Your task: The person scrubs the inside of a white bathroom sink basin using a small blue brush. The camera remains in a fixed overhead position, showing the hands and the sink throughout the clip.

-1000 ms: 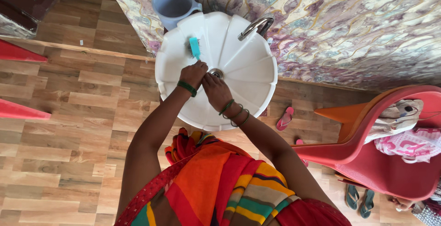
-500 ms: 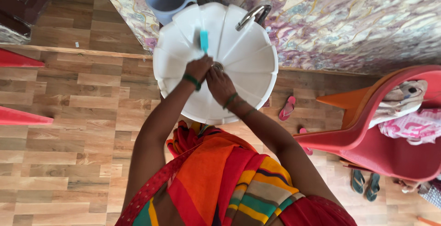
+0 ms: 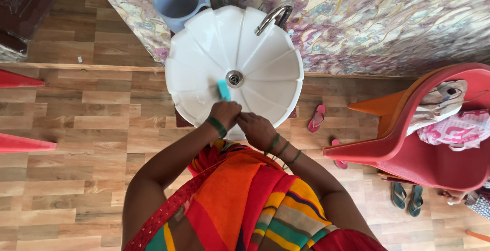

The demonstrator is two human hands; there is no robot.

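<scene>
Left hand [image 3: 225,114] has a closed grip on a small teal scrubber [image 3: 223,89], pressed to the inner wall of the white fluted basin [image 3: 199,57] just beside the drain [image 3: 234,78]; right hand [image 3: 256,128] rests loosely curled on the rim, holding nothing. Looks like mid-scrub. Basin looks empty, steel tap [image 3: 273,17] isn't running. The blue mug [image 3: 176,3] behind looks empty too.

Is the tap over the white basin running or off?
Off, as far as shows: no stream falls from the tap, and the basin around the drain holds no pooled water.
</scene>
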